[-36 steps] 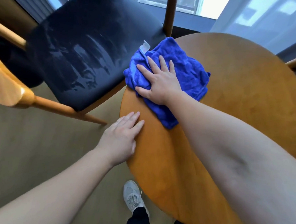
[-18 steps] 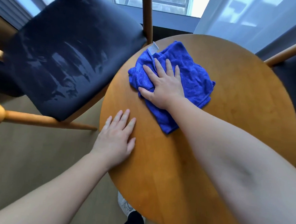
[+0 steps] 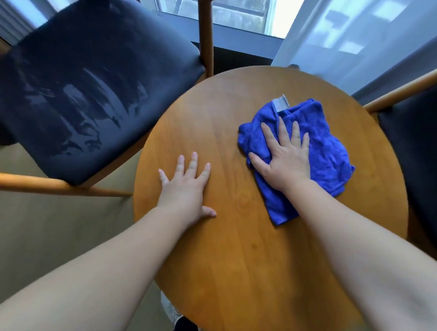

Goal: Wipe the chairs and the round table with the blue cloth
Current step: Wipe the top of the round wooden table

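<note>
The crumpled blue cloth (image 3: 324, 150) lies on the right half of the round wooden table (image 3: 232, 267). My right hand (image 3: 283, 156) presses flat on the cloth with straight, spread fingers. My left hand (image 3: 186, 186) rests flat on the bare tabletop near its left edge, fingers spread. A chair with a dark seat (image 3: 90, 82) and wooden frame stands to the left of the table; its seat shows shiny wet streaks. Part of a second dark chair (image 3: 425, 156) shows at the right edge.
A window (image 3: 220, 6) and a sheer curtain (image 3: 345, 38) lie behind the table. Beige floor (image 3: 44, 232) spreads at the lower left. My shoe (image 3: 171, 312) peeks out under the table's near edge.
My right hand has slid the cloth from the table's left edge by the chair toward the right half of the top. My left hand has moved further onto the tabletop.
</note>
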